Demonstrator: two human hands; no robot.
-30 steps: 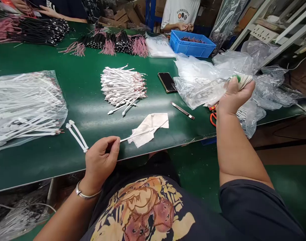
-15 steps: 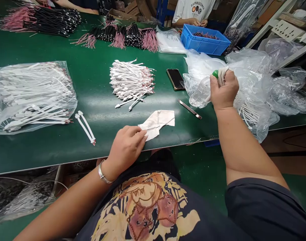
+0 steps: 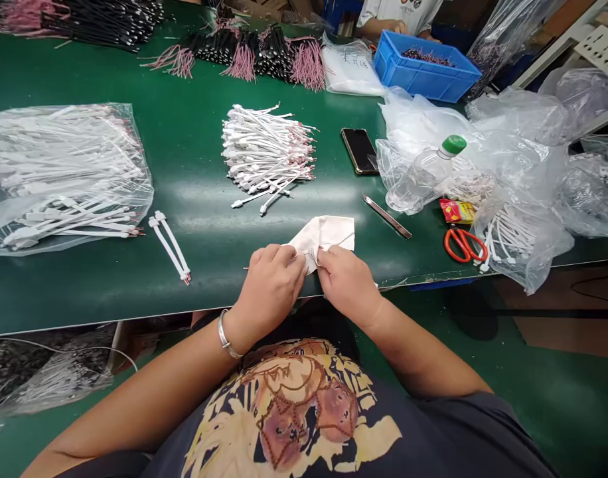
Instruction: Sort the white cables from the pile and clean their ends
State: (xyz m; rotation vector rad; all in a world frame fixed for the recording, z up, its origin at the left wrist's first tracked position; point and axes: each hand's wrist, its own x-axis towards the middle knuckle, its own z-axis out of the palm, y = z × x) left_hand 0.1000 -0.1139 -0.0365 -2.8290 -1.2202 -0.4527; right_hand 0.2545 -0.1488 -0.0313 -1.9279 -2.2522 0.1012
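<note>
A white cloth [image 3: 336,229] lies on the green table near its front edge. Both hands meet over its near part. My left hand [image 3: 271,282] is closed in a pinch on a thin cable [image 3: 245,267], whose reddish end pokes out on the left; most of it is hidden by the fingers. Close beside it, my right hand [image 3: 348,282] has thumb and fingers pressed together on white cloth, with a pale bit showing under the palm. Behind the hands is a pile of white cables [image 3: 267,153]. Two separate white cables [image 3: 170,247] lie at the left.
A bag of white cables [image 3: 68,176] lies left. To the right are a phone [image 3: 358,151], metal tweezers [image 3: 386,216], a green-capped bottle [image 3: 423,176], red-handled scissors [image 3: 464,245] and plastic bags [image 3: 523,153]. A blue bin [image 3: 426,70] stands at the back, near another person.
My right hand has left the green-capped bottle and come down left to the cloth beside my left hand. The bottle stays behind, tilted; the scissors and a red-yellow packet now show.
</note>
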